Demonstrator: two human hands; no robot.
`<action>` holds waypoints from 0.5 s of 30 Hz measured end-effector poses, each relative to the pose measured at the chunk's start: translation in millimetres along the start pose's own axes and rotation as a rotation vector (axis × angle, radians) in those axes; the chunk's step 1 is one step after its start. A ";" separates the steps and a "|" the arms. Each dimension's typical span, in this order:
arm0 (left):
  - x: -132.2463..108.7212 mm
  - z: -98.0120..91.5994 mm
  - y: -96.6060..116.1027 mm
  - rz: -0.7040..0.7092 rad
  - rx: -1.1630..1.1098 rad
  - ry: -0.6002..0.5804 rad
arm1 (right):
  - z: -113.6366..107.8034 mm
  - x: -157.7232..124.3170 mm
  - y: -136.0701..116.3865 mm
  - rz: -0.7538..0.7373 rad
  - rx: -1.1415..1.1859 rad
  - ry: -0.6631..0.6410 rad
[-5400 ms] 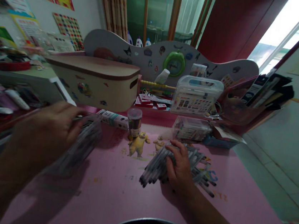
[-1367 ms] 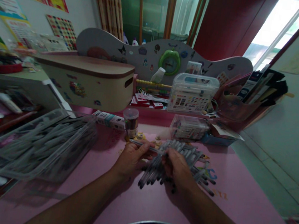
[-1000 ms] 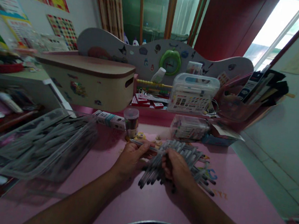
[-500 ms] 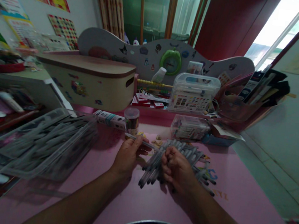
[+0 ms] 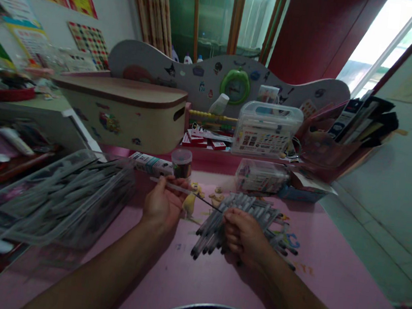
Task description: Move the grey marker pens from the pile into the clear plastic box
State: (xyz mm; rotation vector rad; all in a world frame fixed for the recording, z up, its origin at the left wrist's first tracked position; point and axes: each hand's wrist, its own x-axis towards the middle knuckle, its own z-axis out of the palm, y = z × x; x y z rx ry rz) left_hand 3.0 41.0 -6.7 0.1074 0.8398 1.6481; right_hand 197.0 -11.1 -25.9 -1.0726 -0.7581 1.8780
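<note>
A pale translucent pen barrel (image 5: pixel 180 188) lies across my left hand (image 5: pixel 163 204), pinched under the thumb while the other fingers are loosely extended. From the barrel's right end a thin dark pen refill (image 5: pixel 210 204) runs to my right hand (image 5: pixel 243 233), whose fingers are closed on its far end. Beneath and around the right hand is a pile of clear pens with dark ends (image 5: pixel 210 229), lying side by side on the pink table (image 5: pixel 191 282). Part of that pile is hidden by the right hand.
On the left stands a clear plastic bin (image 5: pixel 71 228) full of grey pens. A lidded round jar (image 5: pixel 181 164) and a long printed box (image 5: pixel 151 164) sit behind the left hand. Farther back are a clear case (image 5: pixel 261 173) and a blue box (image 5: pixel 305 193).
My left hand has moved left with the pen barrel, away from my right hand. The thin dark refill now shows stretched between the two hands. The pile stays as it was.
</note>
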 end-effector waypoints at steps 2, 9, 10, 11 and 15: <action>1.3 1.5 1.6 -0.044 -0.023 0.034 | 0.8 2.0 1.2 -0.046 0.005 0.068; -37.5 -13.1 -39.6 -0.339 0.227 -0.318 | 14.8 7.5 23.9 -0.204 -0.002 0.051; -41.3 -15.0 -44.3 -0.346 0.250 -0.327 | 16.3 7.0 26.2 -0.217 0.010 -0.001; -43.4 -16.1 -47.1 -0.344 0.260 -0.318 | 17.2 6.0 26.8 -0.224 -0.003 -0.031; -38.8 -14.4 -41.9 -0.333 0.250 -0.249 | 15.2 -2.4 12.3 -0.345 -0.086 0.074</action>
